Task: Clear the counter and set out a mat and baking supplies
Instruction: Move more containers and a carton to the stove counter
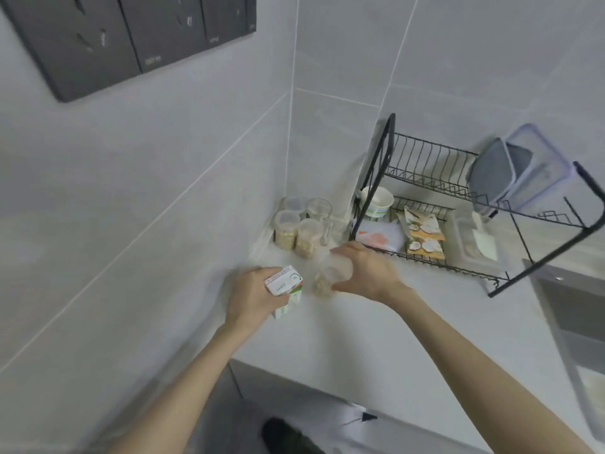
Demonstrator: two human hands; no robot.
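Note:
My left hand [253,294] grips a small white carton [285,288] with green and red print, just above the white counter [376,339] near the left wall. Beside it, my right hand [366,273] holds a clear plastic jar [329,276] with pale grains in its bottom; the jar is blurred. Both hands are close together, a little in front of several clear jars [299,229] of grains that stand in the corner.
A black two-tier dish rack [491,204] stands at the right with a white bowl [376,201], food packets [424,234] and a clear box below, and a plastic container [523,168] on top. A sink edge [569,306] lies far right. Dark wall cabinets [124,37] hang upper left.

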